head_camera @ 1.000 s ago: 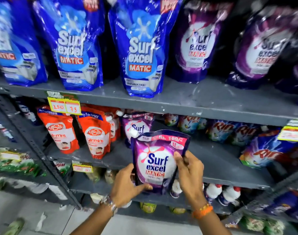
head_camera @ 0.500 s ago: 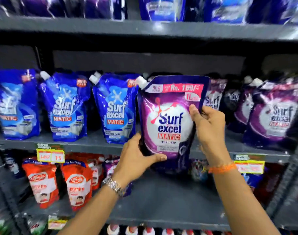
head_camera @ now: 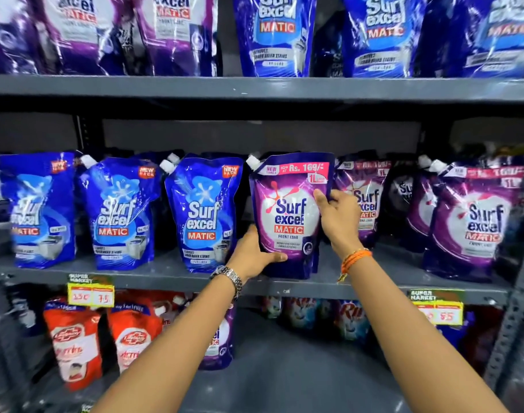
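Note:
A purple Surf Excel Matic detergent pouch with a white spout stands upright on the grey middle shelf, between a blue pouch on its left and purple pouches on its right. My left hand grips the pouch's lower left corner, thumb across the front. My right hand holds its right edge near the top, thumb on the front. A watch is on my left wrist and an orange thread on my right wrist.
Blue pouches fill the middle shelf's left side, purple ones its right. The upper shelf carries more purple and blue pouches. Below stand red refill pouches, with yellow price tags on the shelf edge. A perforated metal upright rises at right.
Both hands lifted the purple pouch from the lower shelf up to the middle shelf and set it into the gap between the blue and purple pouches. The view tilted upward.

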A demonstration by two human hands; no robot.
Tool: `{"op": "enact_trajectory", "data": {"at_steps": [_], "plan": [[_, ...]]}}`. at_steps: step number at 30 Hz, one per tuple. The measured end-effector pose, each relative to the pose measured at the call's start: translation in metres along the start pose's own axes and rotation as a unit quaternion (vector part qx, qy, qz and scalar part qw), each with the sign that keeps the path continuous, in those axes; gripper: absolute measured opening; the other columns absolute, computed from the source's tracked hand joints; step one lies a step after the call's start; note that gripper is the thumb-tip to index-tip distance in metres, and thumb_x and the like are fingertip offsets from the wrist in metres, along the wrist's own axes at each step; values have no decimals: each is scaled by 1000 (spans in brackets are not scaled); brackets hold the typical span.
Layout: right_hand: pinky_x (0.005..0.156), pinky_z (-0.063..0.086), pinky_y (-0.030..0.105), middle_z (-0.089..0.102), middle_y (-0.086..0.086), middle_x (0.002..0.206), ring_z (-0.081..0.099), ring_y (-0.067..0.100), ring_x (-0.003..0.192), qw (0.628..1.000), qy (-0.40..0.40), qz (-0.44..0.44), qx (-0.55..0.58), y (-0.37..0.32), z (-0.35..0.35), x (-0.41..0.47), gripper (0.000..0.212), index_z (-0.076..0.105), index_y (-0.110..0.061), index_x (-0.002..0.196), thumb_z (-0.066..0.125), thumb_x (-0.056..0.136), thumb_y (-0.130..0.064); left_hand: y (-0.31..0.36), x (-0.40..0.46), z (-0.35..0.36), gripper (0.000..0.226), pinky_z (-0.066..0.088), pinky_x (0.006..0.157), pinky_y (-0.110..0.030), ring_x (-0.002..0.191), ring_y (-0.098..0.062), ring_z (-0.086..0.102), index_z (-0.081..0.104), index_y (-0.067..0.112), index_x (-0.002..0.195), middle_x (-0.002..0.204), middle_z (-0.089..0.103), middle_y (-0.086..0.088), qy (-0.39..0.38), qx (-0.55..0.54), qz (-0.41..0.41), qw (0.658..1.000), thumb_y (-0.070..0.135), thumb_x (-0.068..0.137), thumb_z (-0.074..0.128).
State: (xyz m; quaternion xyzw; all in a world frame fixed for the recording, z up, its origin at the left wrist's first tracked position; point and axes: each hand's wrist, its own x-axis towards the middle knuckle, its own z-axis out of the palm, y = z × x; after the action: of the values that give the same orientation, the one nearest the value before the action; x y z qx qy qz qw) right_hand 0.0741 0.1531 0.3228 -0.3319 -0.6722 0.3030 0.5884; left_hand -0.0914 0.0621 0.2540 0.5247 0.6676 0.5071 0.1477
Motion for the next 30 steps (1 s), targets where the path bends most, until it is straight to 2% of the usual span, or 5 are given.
{"op": "enact_trajectory", "data": {"at_steps": [8, 13, 20, 28, 30], "plan": [[52, 41, 28, 57, -3, 63, 53, 12, 57, 999, -26, -1, 34, 10, -1, -3, 33, 49, -23, 69, 60, 93, -42, 1, -2, 0, 90, 49, 105, -37, 123, -18, 59, 40, 17, 133, 132, 62, -1, 4, 30, -5, 1000, 35, 61, 91], [75, 46, 16, 65, -5, 111, 63, 7, 100, 998, -32, 24, 53, 19, -16, -41, 42, 51, -17, 129, 56, 96, -42, -5, -66, -10, 79, 48, 102, -26, 119, -12, 62, 47, 19, 132, 128, 63, -1, 155, -43, 62, 985, 19, 66, 90], [82, 51, 29, 70, -4, 100, 65, 10, 92, 989, 82, -12, 119, 61, -6, -178, 10, 58, -22, 106, 56, 97, -22, -149, -171, -5, 63, 53, 84, -13, 91, -9, 71, 60, 36, 98, 96, 72, 11, 206, -61, -4, 977, -15, 67, 78], [67, 51, 35, 65, 11, 88, 58, 17, 75, 966, -126, 196, 109, 161, 101, -234, 15, 60, -31, 94, 60, 95, -16, -253, -159, -14, 68, 47, 97, -15, 104, 2, 61, 49, 35, 110, 112, 62, 7, 120, 9, -101, 988, -2, 66, 84], [72, 51, 33, 64, 7, 92, 57, 15, 76, 953, -163, 235, 100, 184, 132, -229, 15, 59, -27, 101, 60, 95, -13, -282, -144, -16, 76, 43, 101, -23, 116, -13, 57, 46, 21, 125, 124, 56, 1, 97, 21, -136, 986, 2, 63, 87]]}}
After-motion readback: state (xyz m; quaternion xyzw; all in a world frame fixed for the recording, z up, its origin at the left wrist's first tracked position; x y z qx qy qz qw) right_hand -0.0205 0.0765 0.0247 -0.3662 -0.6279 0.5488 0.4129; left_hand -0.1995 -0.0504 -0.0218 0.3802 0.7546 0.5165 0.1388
